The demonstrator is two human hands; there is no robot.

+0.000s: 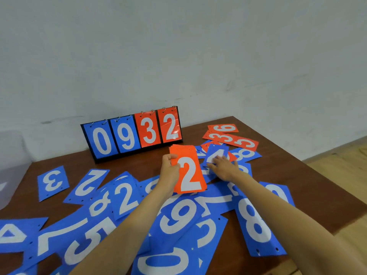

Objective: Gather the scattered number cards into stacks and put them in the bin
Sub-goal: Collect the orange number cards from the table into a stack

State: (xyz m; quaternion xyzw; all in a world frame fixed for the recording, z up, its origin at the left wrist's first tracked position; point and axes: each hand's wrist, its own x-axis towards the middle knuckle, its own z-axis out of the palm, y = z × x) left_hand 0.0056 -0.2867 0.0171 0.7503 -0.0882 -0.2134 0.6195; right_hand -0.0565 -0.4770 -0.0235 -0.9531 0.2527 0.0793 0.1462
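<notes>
A translucent bin stands at the left edge of the tabletop, and blue number cards lie scattered across its front half. Before the flip scoreboard at the back edge, the left hand grips a squared stack of orange cards, a 2 on top, apparently raised to take more. The right hand, fingers flat and spread, presses a blue 4 card near loose orange cards by the back right corner.

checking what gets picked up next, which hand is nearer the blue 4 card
Right. The right hand touches the blue 4 card; the left hand is apart to its left, gripping the orange card stack.
</notes>
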